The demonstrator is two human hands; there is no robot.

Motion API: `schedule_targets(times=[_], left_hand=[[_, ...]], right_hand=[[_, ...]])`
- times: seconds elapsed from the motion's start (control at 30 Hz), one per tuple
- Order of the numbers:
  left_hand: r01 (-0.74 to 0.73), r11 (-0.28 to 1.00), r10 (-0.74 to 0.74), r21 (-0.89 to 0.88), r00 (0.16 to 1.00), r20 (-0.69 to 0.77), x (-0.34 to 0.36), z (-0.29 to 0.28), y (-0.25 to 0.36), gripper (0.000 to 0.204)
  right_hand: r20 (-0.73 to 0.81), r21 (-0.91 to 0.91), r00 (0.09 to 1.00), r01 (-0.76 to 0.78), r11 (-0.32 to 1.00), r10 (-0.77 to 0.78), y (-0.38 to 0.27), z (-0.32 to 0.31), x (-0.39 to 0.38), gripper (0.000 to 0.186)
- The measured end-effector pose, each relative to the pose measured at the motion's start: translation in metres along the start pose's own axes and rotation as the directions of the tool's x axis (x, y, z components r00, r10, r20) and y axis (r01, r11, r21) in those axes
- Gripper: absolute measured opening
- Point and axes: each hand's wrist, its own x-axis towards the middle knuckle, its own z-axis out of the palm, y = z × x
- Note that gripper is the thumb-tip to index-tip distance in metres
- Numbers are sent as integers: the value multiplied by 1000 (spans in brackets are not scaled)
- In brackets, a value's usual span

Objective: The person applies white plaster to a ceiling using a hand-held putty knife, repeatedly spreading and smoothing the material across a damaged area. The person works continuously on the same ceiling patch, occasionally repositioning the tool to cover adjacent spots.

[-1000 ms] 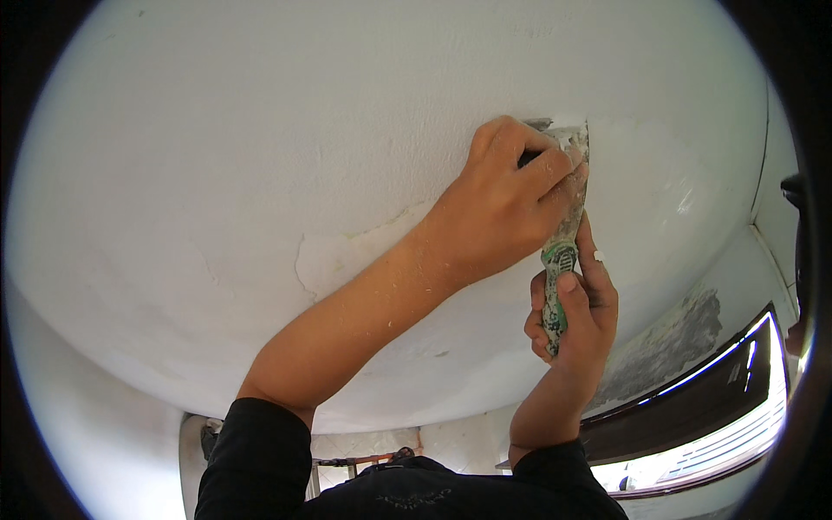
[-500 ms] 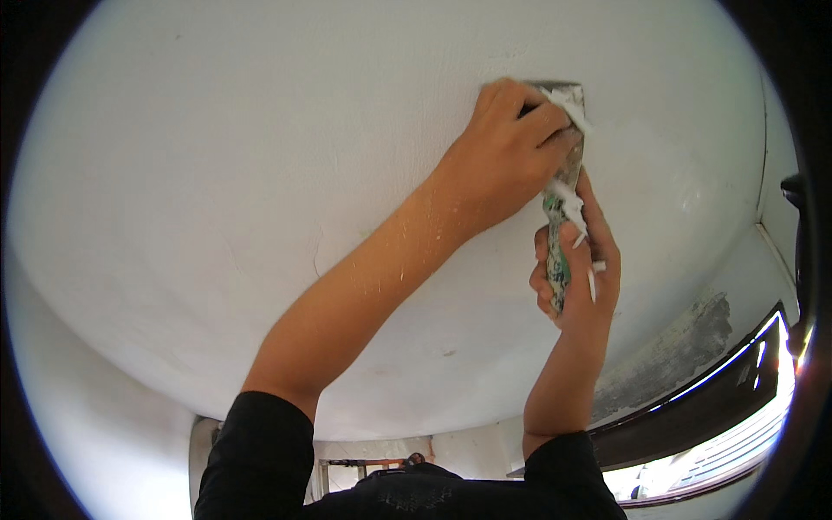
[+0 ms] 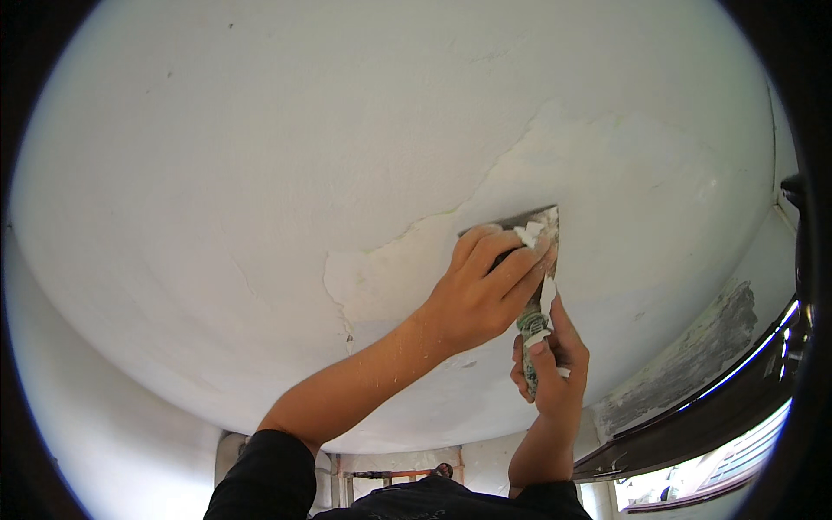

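Note:
A putty knife with a wide, smeared metal blade [image 3: 542,215] lies against the white curved ceiling surface [image 3: 217,156], right of centre. My left hand [image 3: 490,286] is closed over the blade, fingers bent and pressing on it, covering much of it. Just below, my right hand [image 3: 559,373] grips the speckled green handle [image 3: 532,322]. Loose white flakes [image 3: 530,232] sit on the blade and by the fingers. Around and above the knife is a peeled patch [image 3: 598,173] with a ragged edge that runs down to the lower left.
A grey rough strip [image 3: 706,351] borders a dark-framed window [image 3: 693,468] at the lower right. Dark objects [image 3: 793,191] are at the right rim. A pale wall [image 3: 104,364] curves along the left, and a metal frame [image 3: 381,477] shows at the bottom behind my shirt.
Both my hands and the knife have moved down and slightly left in view from their position half a second ago. More of the ragged peeled patch shows above the blade.

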Motion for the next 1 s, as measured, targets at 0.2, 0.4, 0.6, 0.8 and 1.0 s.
schedule_targets(times=[0.2, 0.4, 0.6, 0.8, 1.0], left_hand=[[116, 993, -116, 31, 993, -4, -41, -7, 12, 43], [283, 901, -177, -328, 932, 317, -103, 44, 73, 47], [657, 723, 352, -213, -86, 932, -186, 55, 108, 51], [667, 674, 331, -318, 112, 937, -175, 60, 105, 59], [678, 657, 284, -329, 182, 941, -159, 42, 92, 55]], right_hand=[[107, -146, 994, 10, 989, 6, 9, -5, -15, 62], [-1, -280, 931, -351, 893, 365, 18, -85, -42, 59], [-393, -757, 558, -648, 87, 731, 98, -225, -111, 55], [-712, -668, 644, -744, 11, 278, 252, -314, -184, 58], [-549, -402, 484, -867, 293, 681, 256, -265, -161, 57]])
